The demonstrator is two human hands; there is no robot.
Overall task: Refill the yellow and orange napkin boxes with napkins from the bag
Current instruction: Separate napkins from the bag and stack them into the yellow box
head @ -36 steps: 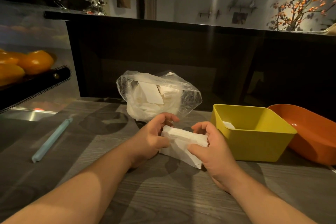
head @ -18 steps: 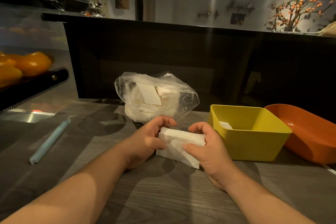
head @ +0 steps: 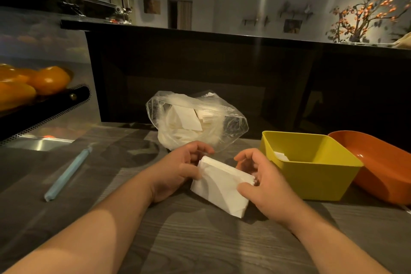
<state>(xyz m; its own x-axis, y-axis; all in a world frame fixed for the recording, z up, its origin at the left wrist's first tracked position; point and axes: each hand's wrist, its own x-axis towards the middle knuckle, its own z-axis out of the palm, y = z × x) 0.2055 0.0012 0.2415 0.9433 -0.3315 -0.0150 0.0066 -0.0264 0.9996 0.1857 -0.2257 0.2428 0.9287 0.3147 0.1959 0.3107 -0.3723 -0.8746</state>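
- White napkin stack (head: 220, 187) is gripped at both ends. The left hand (head: 178, 171) is curled round the left end; the right hand (head: 264, 182) is pinched on the right end, thumb on the front face.
- Stack is held low over the wood-grain table (head: 200, 240), just in front of the bag and just left of the yellow box. Whether its lower corner is touching the top cannot be told.
- Clear plastic bag (head: 231, 122) is set behind the hands; plenty of napkins are seen through it.
- Yellow box (head: 311, 176) is near empty — only one small white piece (head: 281, 156) is seen at the bottom by the left wall. Not refilled.
- Orange box (head: 382, 169) is placed right beside the yellow one. The interior in view is bare, and the far end is cut off by the frame. Not refilled.
- Progress is judged early: one batch is out of the bag and looks to be getting squared up — nothing is loaded.
- Left to do: batch to be dropped into yellow, more to be pulled, then orange to be filled.
- Off-task: a pale blue stick (head: 66, 173) is lying well apart at left, and oranges (head: 44, 78) are shelved far left.
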